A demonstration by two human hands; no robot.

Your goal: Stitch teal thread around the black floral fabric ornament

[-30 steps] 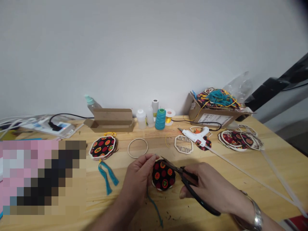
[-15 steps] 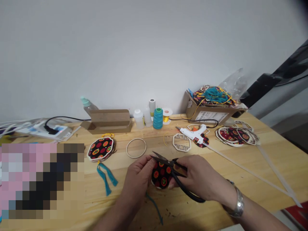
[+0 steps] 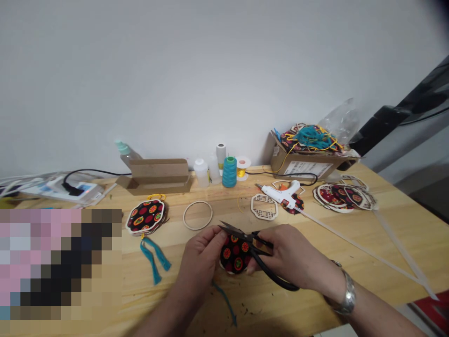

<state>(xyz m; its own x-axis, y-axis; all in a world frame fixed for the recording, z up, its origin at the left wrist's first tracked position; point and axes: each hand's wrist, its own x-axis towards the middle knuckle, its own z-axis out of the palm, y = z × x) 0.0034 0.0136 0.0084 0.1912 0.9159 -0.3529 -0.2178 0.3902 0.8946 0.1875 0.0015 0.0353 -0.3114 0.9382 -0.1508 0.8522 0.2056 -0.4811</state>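
Between my hands is a rounded piece of dark fabric with red and orange flower circles (image 3: 235, 256), pale along its lower edge. My left hand (image 3: 203, 255) pinches its left edge, fingers closed. My right hand (image 3: 286, 255) is wrapped round the black handles of a pair of scissors (image 3: 238, 234). The blades lie across the fabric's top edge, pointing left towards my left fingertips; the two blades are nearly together. Below my left hand a teal cord (image 3: 226, 302) trails on the table. Small dark scraps (image 3: 247, 311) lie near it.
A wooden ring (image 3: 198, 215), a lattice frame (image 3: 264, 207) and a white glue gun (image 3: 284, 194) lie beyond my hands. Left stands a tasselled fabric ornament (image 3: 146, 216). At the back are a teal thread cone (image 3: 229, 173), bottles and a full cardboard box (image 3: 301, 166).
The scissor blades look slightly more closed at the fabric's top edge. Both hands keep their hold, and the whole view has shifted slightly.
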